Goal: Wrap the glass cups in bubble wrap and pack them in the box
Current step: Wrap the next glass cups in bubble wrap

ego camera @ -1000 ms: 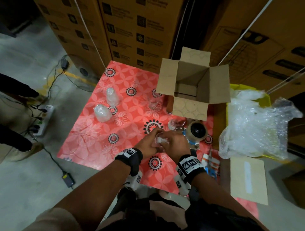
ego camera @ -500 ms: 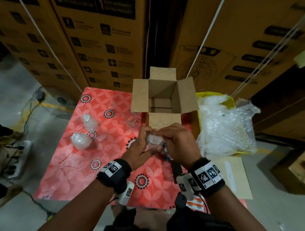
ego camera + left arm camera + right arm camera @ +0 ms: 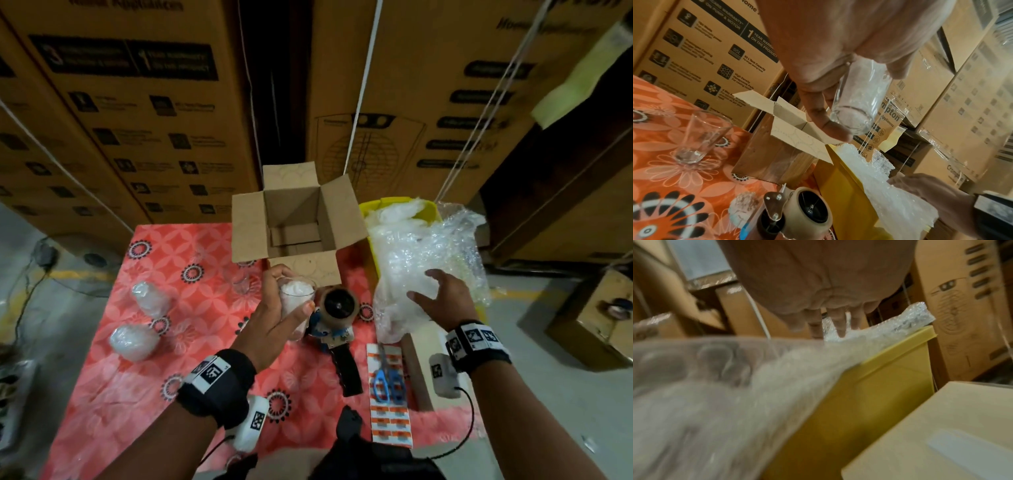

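Both hands have parted: the right hand has left the glass cup and is now reaching with a released, spread grip over the bubble wrap. Alone, the left hand is grasping the stuffed cup, with the open box just beyond its grip.

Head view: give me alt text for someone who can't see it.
The left hand holds a stuffed glass cup above the red floral table, while the open right hand reaches onto the bubble wrap in a yellow bin. An open box stands behind; two wrapped cups lie left.
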